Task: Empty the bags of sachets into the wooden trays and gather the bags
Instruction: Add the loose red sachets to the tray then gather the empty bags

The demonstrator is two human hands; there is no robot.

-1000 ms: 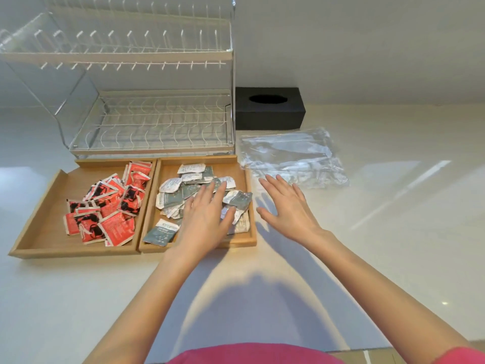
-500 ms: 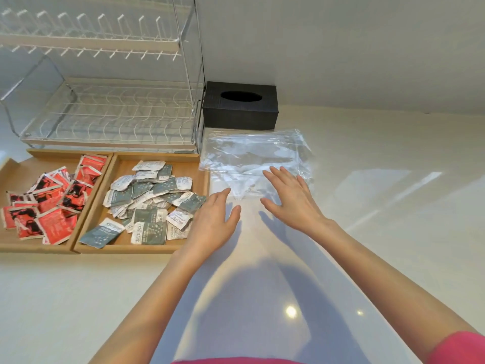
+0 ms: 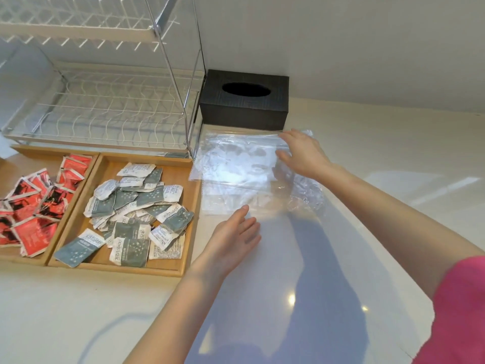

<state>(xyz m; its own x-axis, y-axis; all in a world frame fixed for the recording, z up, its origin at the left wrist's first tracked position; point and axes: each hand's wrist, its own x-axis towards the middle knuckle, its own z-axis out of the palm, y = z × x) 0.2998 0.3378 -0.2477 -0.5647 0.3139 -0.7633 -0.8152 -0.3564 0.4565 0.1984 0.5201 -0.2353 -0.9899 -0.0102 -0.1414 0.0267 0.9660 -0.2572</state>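
Observation:
Two wooden trays sit side by side at the left. The left tray point(image 3: 52, 153) holds several red sachets point(image 3: 34, 203). The right tray point(image 3: 181, 269) holds several grey and white sachets point(image 3: 136, 206). Clear empty plastic bags point(image 3: 236, 164) lie flat on the counter right of the trays. My right hand point(image 3: 304, 153) rests on the far right part of the bags, fingers spread and pointing left. My left hand point(image 3: 233, 235) hovers flat at the bags' near edge, fingers apart, holding nothing.
A white wire dish rack point(image 3: 105, 106) stands behind the trays. A black tissue box point(image 3: 244, 109) sits against the wall behind the bags. The pale glossy counter point(image 3: 393, 158) stretches to the right and toward me.
My left hand has left the grey sachet tray and moved right to the bags. My right hand has reached farther forward onto the bags. The view has shifted right.

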